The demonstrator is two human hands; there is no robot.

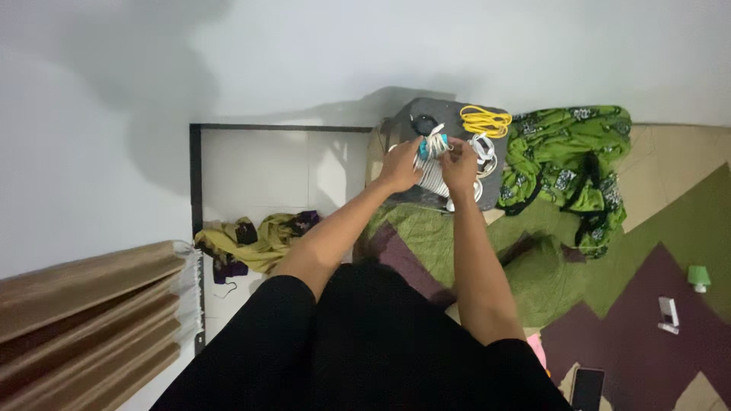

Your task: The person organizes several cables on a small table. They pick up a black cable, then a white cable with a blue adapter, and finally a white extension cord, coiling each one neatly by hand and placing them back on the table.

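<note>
Left hand and right hand: raised close together, both closed on one bundle of white coiled cable with a small blue part. Left fingers wrapped around the bundle's side, right fingertips pinching its top, apparently to keep the loops from springing loose. Bundle held just above a dark grey cushioned pad, not resting on it.

On the pad: a yellow coiled cable near the far edge, another loose white cable beside the right hand, a black rounded item too small to identify. Probably grouped there for easy reach.

Just right of the pad: a crumpled green patterned cloth. Below: floor covering in green, maroon and beige zigzag pattern, carrying a small green object, a white rectangular device and a dark flat phone. Left: white tiled floor with an olive and purple garment, folded tan pleated curtain, plain white wall.
</note>
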